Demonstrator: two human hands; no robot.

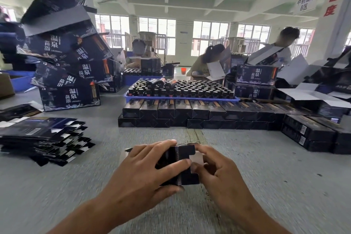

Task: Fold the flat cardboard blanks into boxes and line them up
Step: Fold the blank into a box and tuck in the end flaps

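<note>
- My left hand [144, 169] grips a small dark cardboard box [178, 165], fingers curled over its top and thumb wrapped under its near side.
- My right hand [214, 167] meets the same box from the right, fingers bent in and pinching at the pale open end flap.
- The box is half formed and sits low over the grey table [266, 167], right in front of me; I cannot tell if it touches the surface.
- A stack of flat blanks [43, 138] lies on the table to my left, well apart from the box.
- Folded boxes stand in a row of finished boxes [190, 114] across the table ahead, two layers high.
- Behind that row, a blue tray [180, 98] carries dark bottles.
- Larger printed cartons [70, 74] are piled at the far left.
</note>
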